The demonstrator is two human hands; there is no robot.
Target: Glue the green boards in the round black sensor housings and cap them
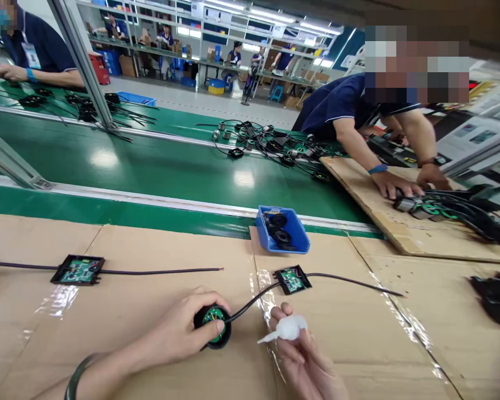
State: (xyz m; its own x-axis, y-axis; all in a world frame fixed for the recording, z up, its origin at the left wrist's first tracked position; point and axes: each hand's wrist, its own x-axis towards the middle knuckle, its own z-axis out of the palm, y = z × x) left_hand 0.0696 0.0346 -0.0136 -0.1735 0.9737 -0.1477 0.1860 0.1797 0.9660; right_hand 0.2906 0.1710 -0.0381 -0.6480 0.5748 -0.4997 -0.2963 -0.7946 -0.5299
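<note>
My left hand [187, 325] is closed around a round black housing [225, 335] with a green circuit board inside, its thumb lying over the opening. A black cable runs from that housing to a small open black box with a green circuit board [293, 279], and a further length of cable ends bare to the right. In my right hand [302, 355] is a small white squeeze bottle [290, 328], its thin nozzle pointing left toward the housing but apart from it. Another open black box with a circuit board [78, 270] lies on the cardboard at left, cables on both sides.
A blue bin [283, 244] with black round parts stands at the cardboard's far edge. Beyond runs a green conveyor [170, 172] with tangled cabled parts behind it. At right, a co-worker's hands rest on parts on a wooden board [383, 222]. A metal post [83, 61] rises at left.
</note>
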